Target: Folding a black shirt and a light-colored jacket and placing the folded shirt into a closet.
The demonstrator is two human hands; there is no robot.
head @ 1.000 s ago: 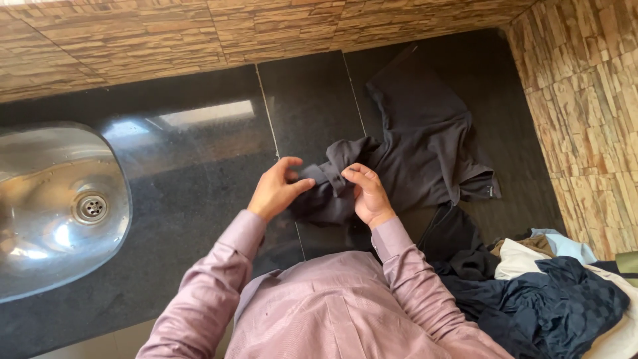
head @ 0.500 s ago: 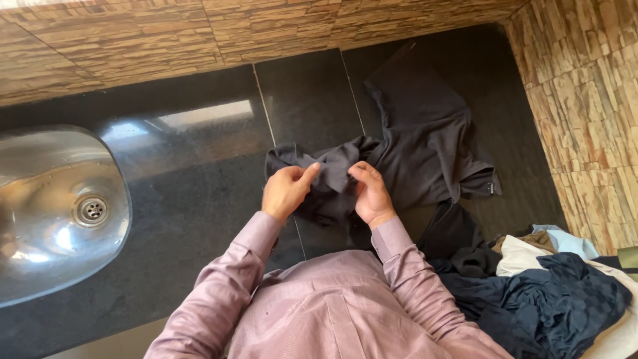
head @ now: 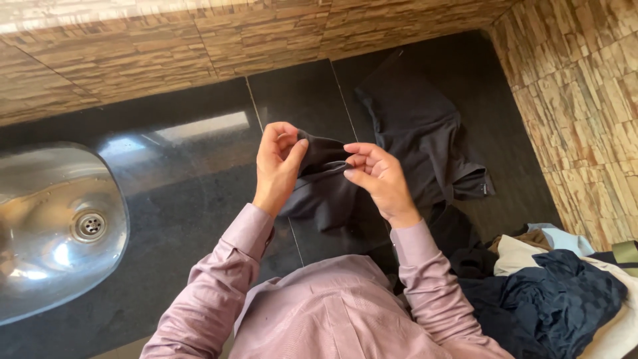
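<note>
A dark grey shirt lies spread on the black stone counter, its body reaching toward the back corner. One sleeve of it is lifted off the counter between my hands. My left hand pinches the sleeve's end with fingers and thumb. My right hand grips the same sleeve a little to the right, fingers curled on the cloth. Both of my arms wear a pink long-sleeved shirt.
A steel sink with a round drain is set into the counter at the left. A heap of clothes, dark blue, white, light blue and brown, sits at the right front. Brown tiled walls close the back and right.
Both hands have risen and moved toward the back with the sleeve, lifting it off the counter. The sleeve is now bunched and held up between the fingertips.
</note>
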